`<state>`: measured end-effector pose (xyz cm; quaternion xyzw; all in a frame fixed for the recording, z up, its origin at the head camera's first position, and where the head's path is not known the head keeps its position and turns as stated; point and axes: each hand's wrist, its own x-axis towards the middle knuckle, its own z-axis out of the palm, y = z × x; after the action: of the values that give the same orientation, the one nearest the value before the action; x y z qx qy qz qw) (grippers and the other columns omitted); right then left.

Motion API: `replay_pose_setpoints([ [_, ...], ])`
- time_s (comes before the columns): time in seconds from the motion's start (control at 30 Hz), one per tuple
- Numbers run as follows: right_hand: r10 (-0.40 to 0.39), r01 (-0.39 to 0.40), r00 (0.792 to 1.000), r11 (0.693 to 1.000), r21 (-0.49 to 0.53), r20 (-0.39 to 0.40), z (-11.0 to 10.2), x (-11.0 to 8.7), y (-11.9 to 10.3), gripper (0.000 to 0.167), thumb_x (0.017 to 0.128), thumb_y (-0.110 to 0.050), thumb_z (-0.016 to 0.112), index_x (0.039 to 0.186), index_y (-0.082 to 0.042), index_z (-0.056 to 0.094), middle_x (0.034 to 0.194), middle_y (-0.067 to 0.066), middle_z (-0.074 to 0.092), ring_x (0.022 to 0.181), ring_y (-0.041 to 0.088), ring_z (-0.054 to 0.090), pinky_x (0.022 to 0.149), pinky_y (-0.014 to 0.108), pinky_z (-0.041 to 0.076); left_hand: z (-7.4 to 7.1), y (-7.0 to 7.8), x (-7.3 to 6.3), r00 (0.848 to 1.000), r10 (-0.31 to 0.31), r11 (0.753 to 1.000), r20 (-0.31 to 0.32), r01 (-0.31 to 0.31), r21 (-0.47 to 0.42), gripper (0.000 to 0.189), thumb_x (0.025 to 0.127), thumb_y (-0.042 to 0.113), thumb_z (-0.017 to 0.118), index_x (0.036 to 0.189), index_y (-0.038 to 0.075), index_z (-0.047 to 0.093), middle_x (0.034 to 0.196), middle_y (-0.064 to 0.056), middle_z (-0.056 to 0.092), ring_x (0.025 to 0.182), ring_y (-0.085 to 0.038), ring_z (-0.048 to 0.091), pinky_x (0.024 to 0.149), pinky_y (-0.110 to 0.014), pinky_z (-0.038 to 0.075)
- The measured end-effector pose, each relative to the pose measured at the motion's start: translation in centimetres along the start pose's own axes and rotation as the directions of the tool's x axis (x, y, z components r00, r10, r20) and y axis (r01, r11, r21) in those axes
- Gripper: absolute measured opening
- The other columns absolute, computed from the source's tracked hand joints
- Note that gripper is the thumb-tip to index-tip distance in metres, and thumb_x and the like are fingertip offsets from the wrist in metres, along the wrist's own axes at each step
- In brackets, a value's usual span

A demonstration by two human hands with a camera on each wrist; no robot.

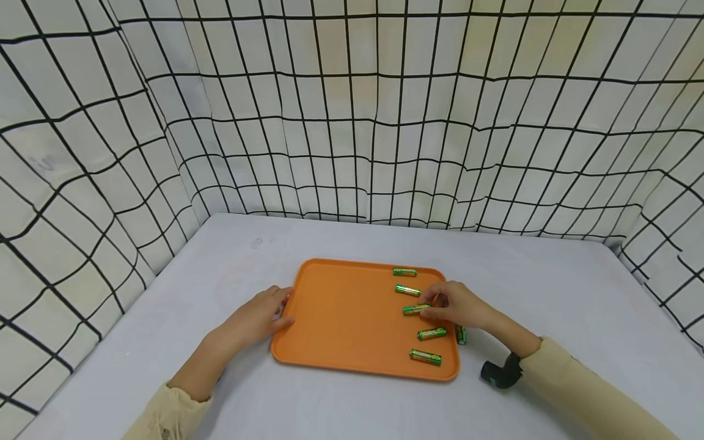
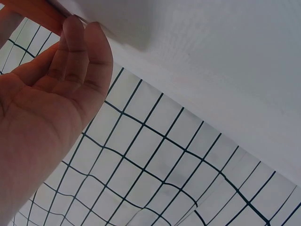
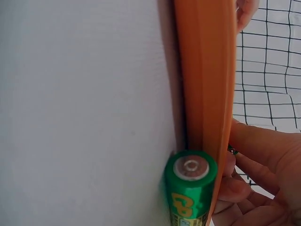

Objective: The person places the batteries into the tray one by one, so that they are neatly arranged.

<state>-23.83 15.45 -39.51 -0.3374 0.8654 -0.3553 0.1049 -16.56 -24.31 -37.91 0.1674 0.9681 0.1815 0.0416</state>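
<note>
An orange tray (image 1: 346, 318) lies on the white table. At its left edge my left hand (image 1: 255, 318) grips the rim, with the thumb and fingers on it; the curled fingers (image 2: 75, 56) meet the orange edge in the left wrist view. Over the tray's right side, my right hand (image 1: 453, 305) pinches the right end of a green battery (image 1: 414, 310) between thumb and fingers. More green batteries lie in a rough column: one (image 1: 404, 272) at the back, one (image 1: 407, 290) below it, and two nearer the front (image 1: 431, 333), (image 1: 426, 357).
Outside the tray's right wall another green battery (image 3: 190, 188) sits on the table, close against the tray. A black strap device (image 1: 502, 371) is on the right wrist. White walls with a black grid net (image 1: 374, 122) enclose the table's back and sides.
</note>
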Motion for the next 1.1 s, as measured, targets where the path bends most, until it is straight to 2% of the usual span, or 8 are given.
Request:
replay_pose_setpoints([
  [0.7,-0.005,0.005,1.0,0.999,-0.034,0.018,-0.12,0.04,0.12,0.015,0.087,-0.01,0.073,0.099,-0.003,0.07,0.081,-0.004,0.06,0.067,0.005,0.049,0.061,0.021,0.045,-0.03,0.04,-0.17,1.0,0.013,1.0,-0.001,-0.013,-0.007,0.059,0.091,0.022,0.07,0.137,-0.008,0.047,0.102,-0.005,0.054,0.093,-0.021,0.054,0.083,-0.041,0.047],
  [1.1,-0.001,0.0,1.0,1.0,0.022,0.024,-0.06,-0.07,-0.31,0.015,0.085,-0.005,0.073,0.099,-0.001,0.069,0.084,-0.001,0.063,0.066,0.006,0.051,0.06,0.021,0.046,-0.07,-0.03,-0.19,0.999,0.031,1.0,-0.024,-0.031,-0.002,0.057,0.091,0.02,0.07,0.135,-0.009,0.048,0.1,-0.005,0.054,0.092,-0.021,0.054,0.082,-0.041,0.046],
])
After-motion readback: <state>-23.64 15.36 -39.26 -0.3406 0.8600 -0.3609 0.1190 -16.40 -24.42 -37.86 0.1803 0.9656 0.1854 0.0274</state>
